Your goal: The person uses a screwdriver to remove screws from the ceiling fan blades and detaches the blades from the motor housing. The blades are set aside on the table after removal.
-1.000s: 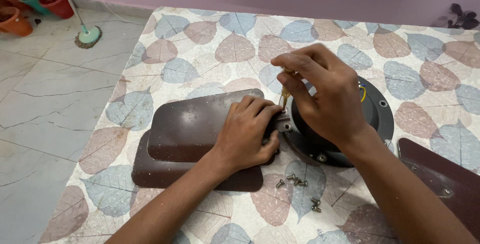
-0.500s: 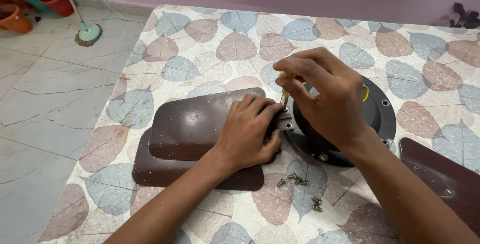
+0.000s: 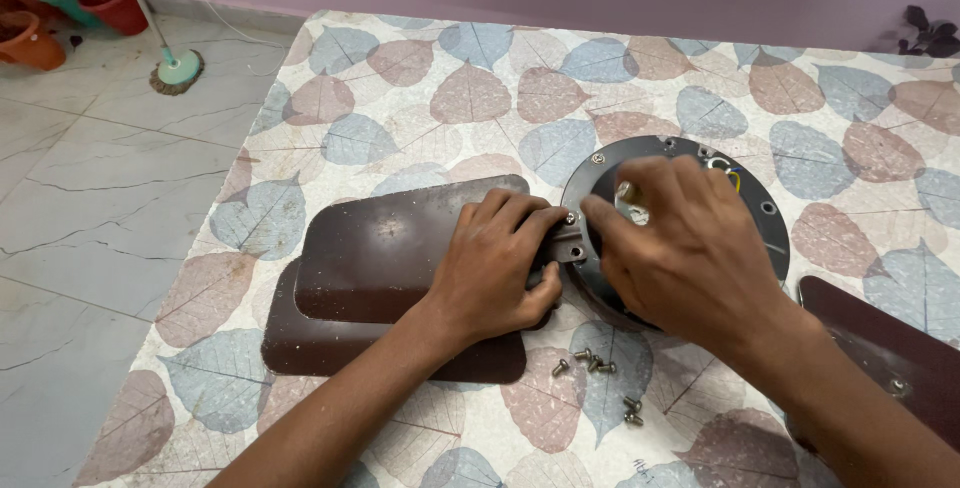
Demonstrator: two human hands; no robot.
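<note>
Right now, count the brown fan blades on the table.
3. Two brown fan blades lie stacked under the left hand: the upper blade on the lower blade. A third blade lies at the right edge, partly behind the right forearm. Others may lie out of view.

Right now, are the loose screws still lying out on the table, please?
Out: several screws lie loose on the leaf-patterned table, in front of the round motor housing.

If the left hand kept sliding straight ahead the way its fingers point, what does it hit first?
Likely the small metal bracket at the rim of the round motor housing; the left hand fingertips already reach it, beside the right hand.
</note>
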